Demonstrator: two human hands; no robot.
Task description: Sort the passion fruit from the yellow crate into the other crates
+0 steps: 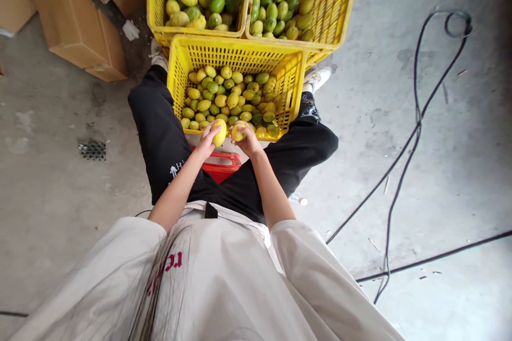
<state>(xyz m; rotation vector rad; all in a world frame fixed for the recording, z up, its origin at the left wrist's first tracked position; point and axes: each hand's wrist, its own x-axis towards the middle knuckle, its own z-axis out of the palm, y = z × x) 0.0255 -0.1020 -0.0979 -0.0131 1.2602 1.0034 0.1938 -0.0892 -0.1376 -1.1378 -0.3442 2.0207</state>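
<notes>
My left hand point(206, 141) is closed around a yellow lemon point(220, 133), held over the near rim of a yellow plastic crate point(294, 90). Close beside it, my right hand point(248, 141) grips another yellow lemon point(239, 131). Yellow and green lemons point(224, 98) cover the bottom of this crate, which stands between my legs. Beneath my hands, part of a red plastic object point(224, 165) shows; the rest of it is hidden by my legs.
Two more yellow crates point(338, 5) with lemons stand behind the near one. Cardboard boxes point(76, 26) are at the far left. A black cable point(418, 117) loops across the concrete floor on the right, and a bottle point(299, 200) lies by my right leg.
</notes>
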